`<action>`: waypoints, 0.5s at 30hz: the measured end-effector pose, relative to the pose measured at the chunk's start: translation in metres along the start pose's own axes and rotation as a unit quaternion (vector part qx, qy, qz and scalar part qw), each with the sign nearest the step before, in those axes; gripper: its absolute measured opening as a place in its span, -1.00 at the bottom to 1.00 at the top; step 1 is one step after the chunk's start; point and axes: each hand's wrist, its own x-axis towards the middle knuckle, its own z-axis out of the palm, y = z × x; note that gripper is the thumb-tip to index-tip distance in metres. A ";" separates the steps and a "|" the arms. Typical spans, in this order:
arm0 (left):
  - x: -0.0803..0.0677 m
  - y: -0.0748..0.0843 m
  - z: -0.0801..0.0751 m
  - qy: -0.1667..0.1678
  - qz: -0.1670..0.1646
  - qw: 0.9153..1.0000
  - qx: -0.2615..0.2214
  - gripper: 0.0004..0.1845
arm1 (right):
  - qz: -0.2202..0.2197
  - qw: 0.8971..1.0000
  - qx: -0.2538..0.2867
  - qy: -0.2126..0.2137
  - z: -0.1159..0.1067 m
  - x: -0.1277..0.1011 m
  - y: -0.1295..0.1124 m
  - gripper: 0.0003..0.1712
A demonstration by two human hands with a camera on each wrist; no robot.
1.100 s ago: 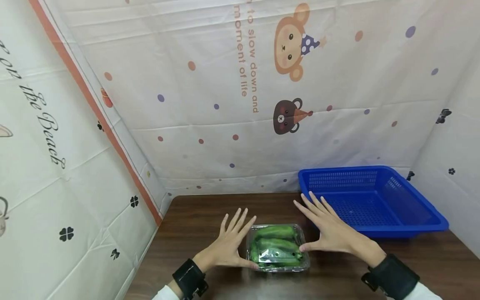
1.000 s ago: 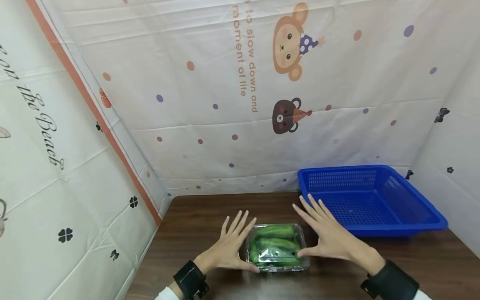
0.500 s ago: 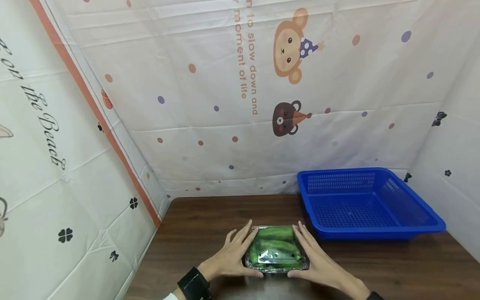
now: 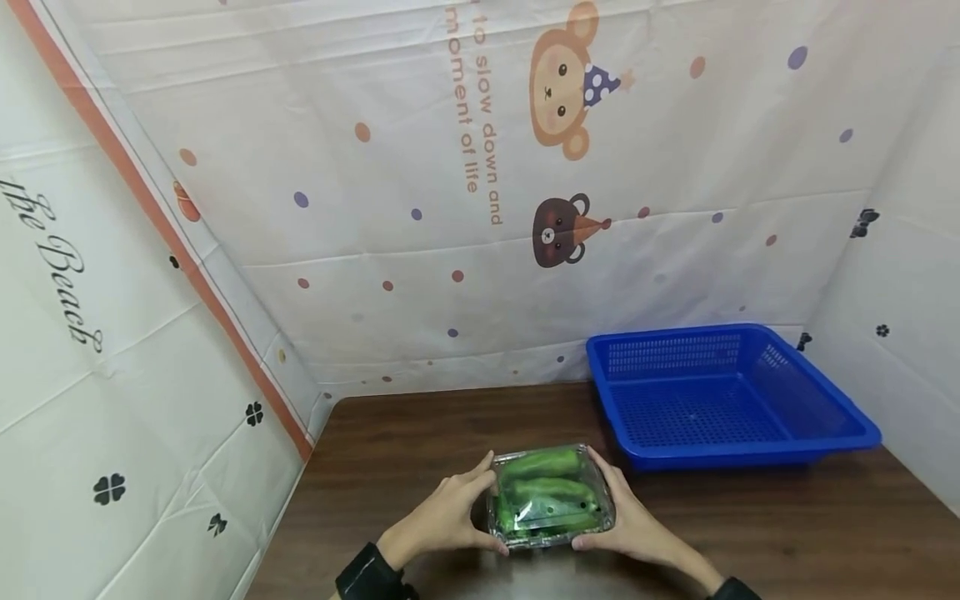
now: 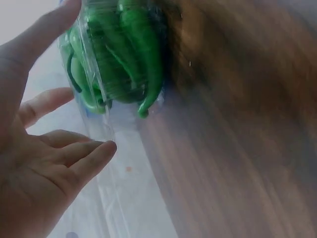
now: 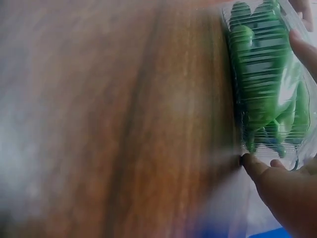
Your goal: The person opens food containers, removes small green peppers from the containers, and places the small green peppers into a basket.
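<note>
A clear plastic box of green peppers (image 4: 550, 498) is near the front middle of the dark wooden table (image 4: 420, 425). My left hand (image 4: 448, 510) grips its left side, fingers curled along the edge and thumb at the near corner. My right hand (image 4: 628, 517) grips the right side the same way. In the left wrist view the box (image 5: 119, 59) lies just beyond my left hand (image 5: 47, 153). In the right wrist view the box (image 6: 267, 79) is against my right hand (image 6: 285, 191). I cannot tell whether the box is off the table.
A blue perforated plastic basket (image 4: 742, 454) with nothing in it stands at the back right of the table, just right of the box. Printed cloth walls (image 4: 480, 208) close in the left, back and right sides.
Both hands were spread flat beside the box with gaps at each side. They have moved inward and now grip its two sides. The basket has not moved.
</note>
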 end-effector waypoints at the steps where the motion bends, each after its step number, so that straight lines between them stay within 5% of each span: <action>1: -0.001 0.001 0.001 0.009 0.009 1.000 -0.008 -0.42 | 0.005 1.000 0.007 -0.004 0.000 0.000 -0.001 0.51; 8: -0.005 -0.001 0.008 0.057 0.054 0.995 -0.060 -0.64 | 0.026 0.996 0.079 -0.017 -0.005 0.001 -0.009 0.49; 15: -0.009 -0.005 0.012 0.088 0.069 0.992 -0.054 -0.76 | 0.096 0.982 0.156 -0.046 -0.004 0.002 -0.016 0.55</action>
